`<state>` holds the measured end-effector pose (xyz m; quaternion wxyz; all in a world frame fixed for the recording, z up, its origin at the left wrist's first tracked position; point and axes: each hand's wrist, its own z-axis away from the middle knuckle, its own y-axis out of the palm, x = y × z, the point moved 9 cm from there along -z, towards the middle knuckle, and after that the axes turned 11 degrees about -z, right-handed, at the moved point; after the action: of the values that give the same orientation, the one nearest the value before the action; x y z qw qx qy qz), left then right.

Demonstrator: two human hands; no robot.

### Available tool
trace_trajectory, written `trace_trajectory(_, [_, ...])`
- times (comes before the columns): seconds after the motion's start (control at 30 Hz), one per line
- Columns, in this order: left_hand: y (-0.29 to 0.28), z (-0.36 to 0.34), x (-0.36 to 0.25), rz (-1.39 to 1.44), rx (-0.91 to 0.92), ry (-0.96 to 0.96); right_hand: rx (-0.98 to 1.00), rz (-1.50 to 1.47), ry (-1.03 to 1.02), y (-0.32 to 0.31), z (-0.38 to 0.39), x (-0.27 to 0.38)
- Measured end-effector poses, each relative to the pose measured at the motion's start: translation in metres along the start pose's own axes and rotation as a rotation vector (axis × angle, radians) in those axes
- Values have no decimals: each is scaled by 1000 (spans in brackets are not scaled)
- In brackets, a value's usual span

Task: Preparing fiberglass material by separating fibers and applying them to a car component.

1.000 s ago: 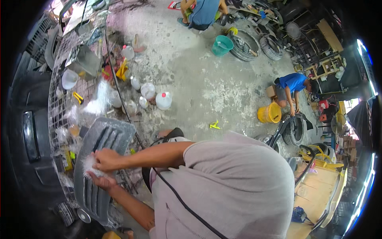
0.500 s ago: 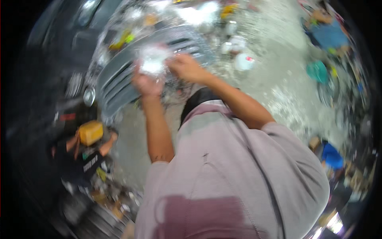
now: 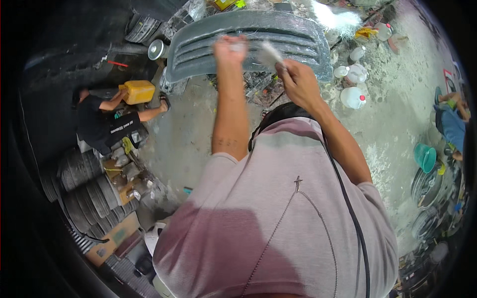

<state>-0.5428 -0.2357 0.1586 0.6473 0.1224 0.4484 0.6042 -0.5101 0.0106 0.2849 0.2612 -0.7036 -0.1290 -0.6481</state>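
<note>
A curved grey panel with long raised slats lies before me, its surface glossy as if wet. Over its middle slats is my left hand, smeared by motion, fingers curled around something pale that I cannot make out. My right hand is closed at the panel's near edge. From its thumb and fingers a white, frayed tuft of fibre, like glass-fibre matting, points toward the panel. Stray strands hang off the tuft. A bright white fluffy heap shows past the panel's far right end.
Several white plastic jugs stand right of the panel. At left a seated person holds a yellow jerrycan. Tyres are stacked lower left. A teal basket and another person are far right. A round tin stands left.
The hands have drawn apart; the bright white bundle that was between them is no longer there. My right hand now shows a white tuft. The view has shifted, and the whole panel is visible.
</note>
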Motion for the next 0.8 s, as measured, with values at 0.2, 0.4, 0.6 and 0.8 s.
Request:
trace_trajectory(0.2, [29,78,-42,-529,277,298,50,-538,40,-8,-16,1])
trace_trajectory(0.4, [25,86,32,-405,244,77,224,-127,136,68,-47,-37])
trace_trajectory(0.6, [-41,42,38,-53,25,-245,220,123,-103,85,-33,-13])
trace_trajectory(0.8, [-83,47,-86,-93,-128,312,244,15,3,23,10,5])
